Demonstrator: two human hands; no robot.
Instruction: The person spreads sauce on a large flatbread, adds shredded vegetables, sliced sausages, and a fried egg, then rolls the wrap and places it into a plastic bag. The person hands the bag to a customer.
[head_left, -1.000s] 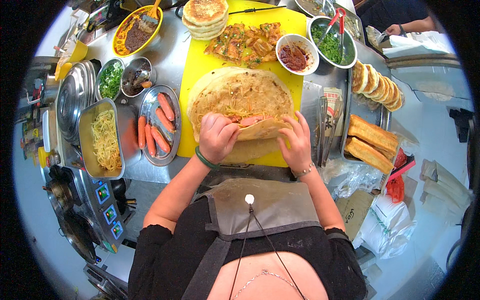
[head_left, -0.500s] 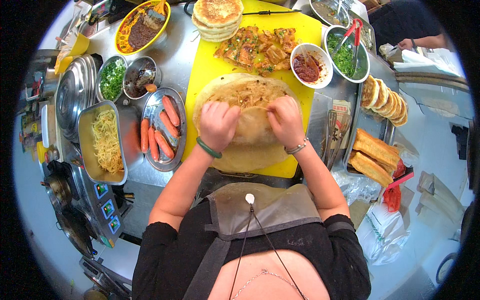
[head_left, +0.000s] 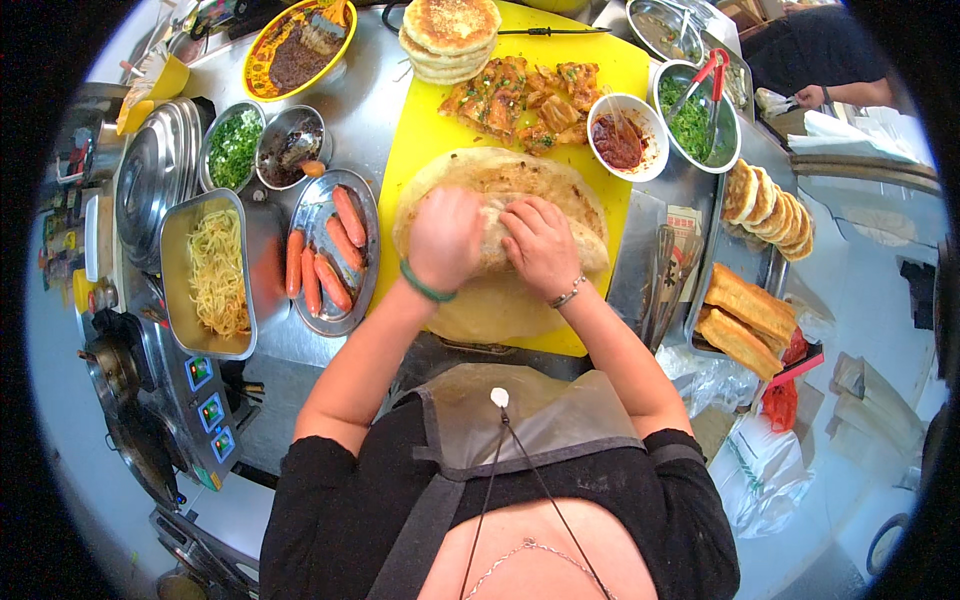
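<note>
Bending over a fold of flatbread [head_left: 583, 245], the right hand [head_left: 543, 247] has its fingers curled across the top; its underside is hidden, so I cannot tell whether it pinches the fold. The left hand [head_left: 447, 238] is at the same fold, just beside the right; it is blurred, and whether it grips or only presses cannot be told. The flatbread lies on the near half of the yellow board [head_left: 415, 145], with a thinner, paler part spread toward the board's near edge.

Cakes [head_left: 450, 40] are stacked at the board's far left corner. Meat [head_left: 525, 100] lies between them and the sauce bowl [head_left: 628, 138], which is at the board's right edge. Past that edge, on the bench [head_left: 372, 100], a bowl of greens [head_left: 690, 125] holds red-handled tongs [head_left: 712, 72].

Just beside the board's left edge is an oval dish [head_left: 345, 323] with sausages [head_left: 345, 242] in it. Noodles [head_left: 216, 262] fill a metal tub [head_left: 186, 325] toward the bench's left edge. A tray [head_left: 740, 248] near its right edge carries dough sticks [head_left: 745, 315].
</note>
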